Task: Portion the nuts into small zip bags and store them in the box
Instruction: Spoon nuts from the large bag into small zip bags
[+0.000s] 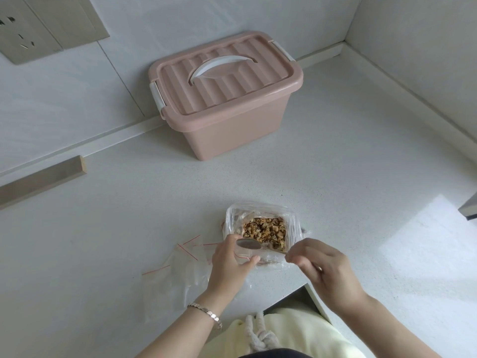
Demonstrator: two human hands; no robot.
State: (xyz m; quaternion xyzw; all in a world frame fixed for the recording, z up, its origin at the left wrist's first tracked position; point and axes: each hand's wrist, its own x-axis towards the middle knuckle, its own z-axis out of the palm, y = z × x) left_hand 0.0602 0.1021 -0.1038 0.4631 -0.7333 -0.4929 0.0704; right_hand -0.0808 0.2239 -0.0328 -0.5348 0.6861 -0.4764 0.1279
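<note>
White speckled countertop [335, 164] set into a corner of pale walls. Left hand [228, 264]: thumb and fingers curled round the mouth of a small zip bag [244, 254], clear with a red seal line, holding it just in front of the large bag. Right hand [327, 270]: fingertips pinched on the handle end of a metal spoon [249, 244]; the spoon's bowl lies over the small bag's mouth, beside the left fingers. Whether the bowl carries anything cannot be told. Nuts [265, 231]: a brown heap inside a large clear bag [294, 228], open at the top, standing on the counter directly behind both hands. Spare zip bags [178, 270]: several, flat and empty, red-striped, spread on the counter under and to the left of the left wrist. A metal bracelet [206, 311] sits on that wrist. Box [232, 120]: pink plastic, well beyond the nuts against the back wall, its ribbed lid [222, 81] on, white handle [222, 64] folded flat, white latches [158, 95] at both ends. A wall socket [20, 29] is at upper left; a wooden strip [44, 178] lies along the counter's left side.
</note>
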